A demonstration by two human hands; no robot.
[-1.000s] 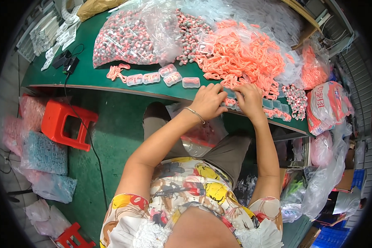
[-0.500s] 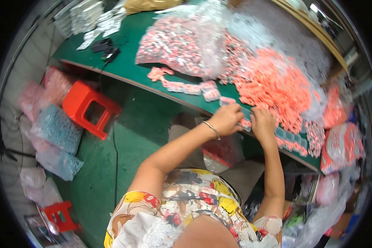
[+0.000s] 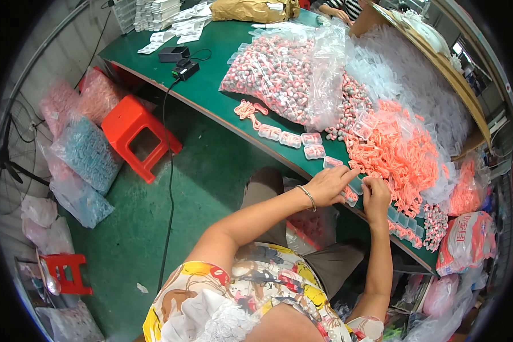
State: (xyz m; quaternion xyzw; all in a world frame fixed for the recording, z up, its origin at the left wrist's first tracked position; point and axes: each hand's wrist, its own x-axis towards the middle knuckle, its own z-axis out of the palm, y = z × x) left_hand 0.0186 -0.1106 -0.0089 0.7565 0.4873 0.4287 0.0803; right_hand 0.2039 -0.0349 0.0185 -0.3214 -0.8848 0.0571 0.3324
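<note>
My left hand (image 3: 329, 186), a bangle on its wrist, is at the table's near edge, fingers bent together beside the pile of orange cords (image 3: 396, 157). Just to its right, my right hand (image 3: 377, 200) is closed, fingertips pinched. What either hand grips is too small to make out. Below and between them sits a small clear plastic box (image 3: 351, 197) with orange cord in it. On the left lie several filled clear boxes (image 3: 290, 140) and a loose bundle of orange cord (image 3: 248, 109). To the right of my right hand, open clear compartments (image 3: 406, 221) stand in a row with orange cord along them.
A large clear bag of small pink-and-grey pieces (image 3: 268, 74) lies on the green table (image 3: 211, 85). More such pieces (image 3: 436, 225) are heaped at right. Behind the cords rises a mass of clear plastic boxes (image 3: 410, 80). A red stool (image 3: 137, 137) stands on the floor at left.
The whole view has shifted, so the table sits lower and further right. My left fingers have reached toward my right hand, and my right fingers have curled closed.
</note>
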